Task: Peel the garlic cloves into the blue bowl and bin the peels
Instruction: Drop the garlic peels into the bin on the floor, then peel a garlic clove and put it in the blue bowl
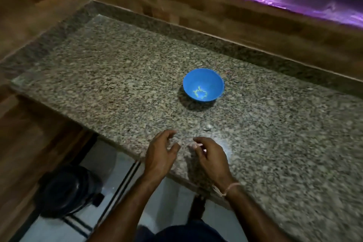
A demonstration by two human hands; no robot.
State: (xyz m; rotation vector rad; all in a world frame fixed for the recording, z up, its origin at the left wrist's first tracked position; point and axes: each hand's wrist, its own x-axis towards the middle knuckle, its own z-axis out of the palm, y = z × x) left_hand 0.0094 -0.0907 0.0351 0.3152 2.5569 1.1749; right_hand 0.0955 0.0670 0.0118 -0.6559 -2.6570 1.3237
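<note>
My left hand (160, 155) and right hand (211, 156) hover close together over the near edge of the granite counter (117, 76), just apart from one another. The blue bowl (196, 79) stands upright farther back on the same counter, well apart from both hands. By my reading the job is at its very start or very close to it. I see no peeled clove in the bowl, only a yellow-green squiggle at the bottom (it looks like a printed mark, though the blur leaves me unsure). I see no heap of garlic waiting on the stone either. A small pale scrap (207, 129) lies between my hands and the bowl, and I cannot say whether it is a clove, a bit of skin or a fleck in the granite. My left hand is loose, fingers gently curled with the thumb apart, and it holds nothing that I can see. My right hand has its fingertips (196, 146) drawn in toward the thumb, with something pale there, but I cannot tell whether I am pinching a clove or only seeing my nails. Down on the floor to my left sits a dark round container (67, 188), which I take for the bin. If so, nearly everything is left: peeling, dropping cloves in the bowl, and carrying the skins down there.
</note>
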